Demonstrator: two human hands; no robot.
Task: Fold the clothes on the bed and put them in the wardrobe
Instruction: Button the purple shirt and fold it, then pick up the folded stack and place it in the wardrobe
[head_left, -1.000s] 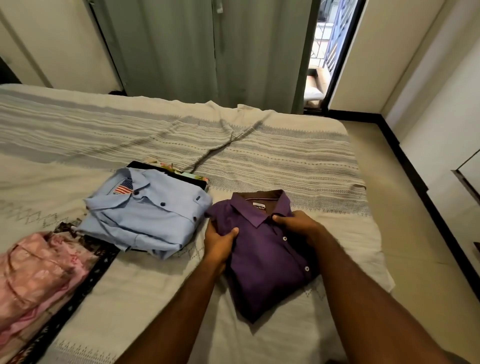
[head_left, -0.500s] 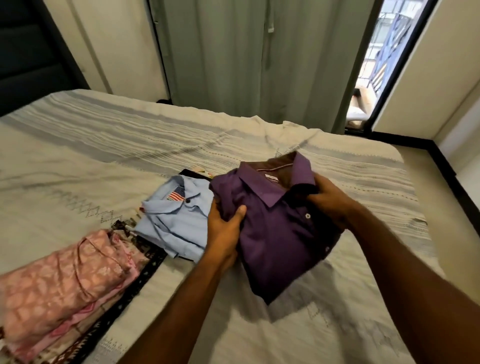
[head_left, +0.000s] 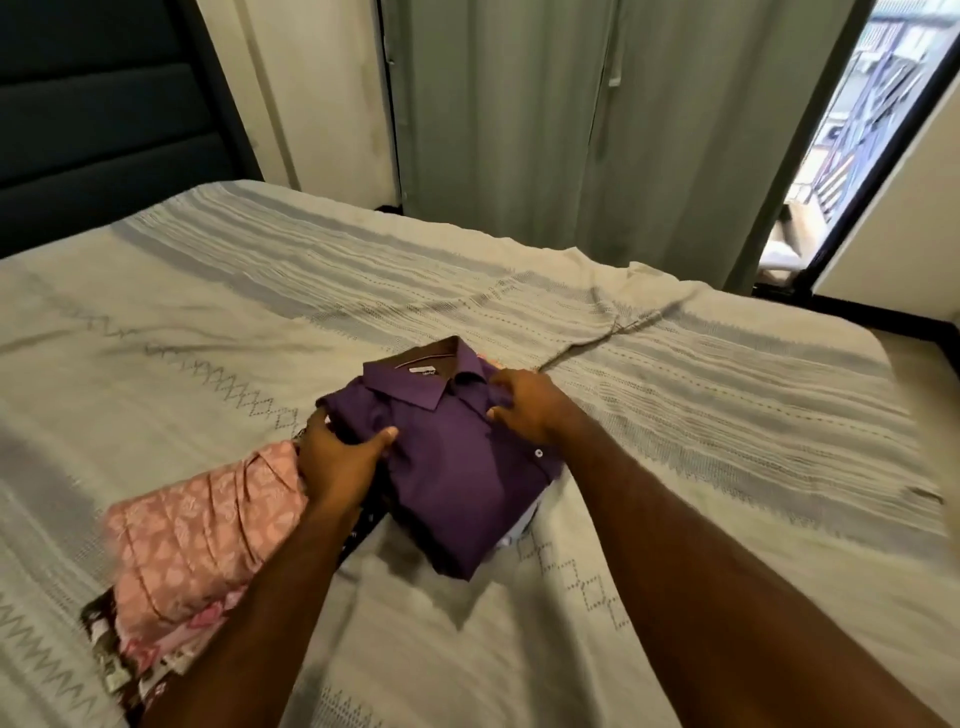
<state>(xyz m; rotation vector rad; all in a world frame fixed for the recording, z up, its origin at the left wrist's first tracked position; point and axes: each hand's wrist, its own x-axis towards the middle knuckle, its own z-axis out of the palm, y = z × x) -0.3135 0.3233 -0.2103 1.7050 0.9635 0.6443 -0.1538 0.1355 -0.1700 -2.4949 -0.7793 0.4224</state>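
A folded purple shirt (head_left: 462, 467) lies mid-bed on top of the light blue shirt, of which only a pale sliver (head_left: 519, 530) shows at its lower right. My left hand (head_left: 337, 462) grips the purple shirt's left edge, thumb on top. My right hand (head_left: 524, 405) holds its right shoulder near the collar, fingers curled on the cloth. A stack of folded pink patterned clothes (head_left: 202, 535) sits just left of it, on dark patterned fabric (head_left: 104, 654).
The bed (head_left: 727, 426) has a cream and grey striped cover. A dark headboard (head_left: 104, 104) stands at the back left. Grey-green wardrobe doors (head_left: 571, 130) rise behind the bed. An open doorway (head_left: 852, 156) is at the far right.
Both hands lifted the purple shirt from the bed's right side, carried it left and set it down on the light blue shirt, which is now almost covered.
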